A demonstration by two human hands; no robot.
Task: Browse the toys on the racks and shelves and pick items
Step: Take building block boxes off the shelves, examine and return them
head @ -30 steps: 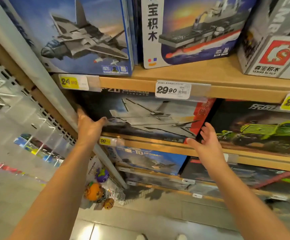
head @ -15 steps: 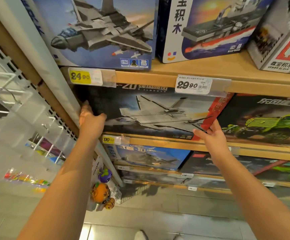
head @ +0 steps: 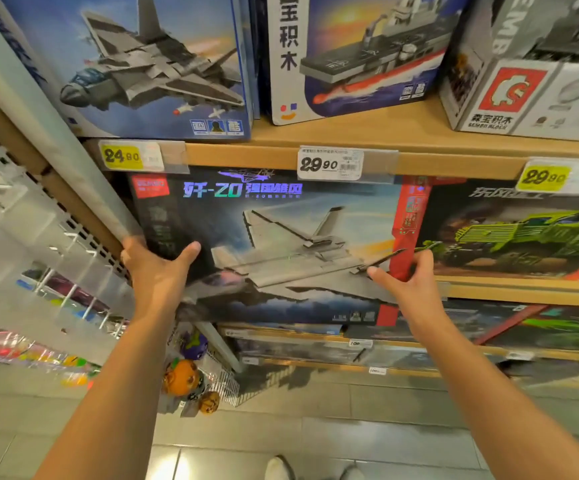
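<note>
A large dark box showing a grey jet fighter [head: 281, 244] stands on the middle wooden shelf, tilted out past the shelf's front edge. My left hand [head: 156, 271] grips its left side, thumb across the front. My right hand [head: 409, 282] holds its red right edge, fingers behind the box and thumb on the front. Both forearms reach up from the bottom of the view.
On the upper wooden shelf [head: 402, 133] stand a blue jet box [head: 149, 64], a warship box [head: 357, 53] and a grey-and-white box [head: 530, 64]. A green truck box [head: 523, 233] sits right of the held box. A white wire rack [head: 21, 209] with hanging toys is at left.
The jet fighter box has come forward and out from the shelf between both hands; its lower edge now covers the shelf lip. The camera view has shifted closer and slightly up.
</note>
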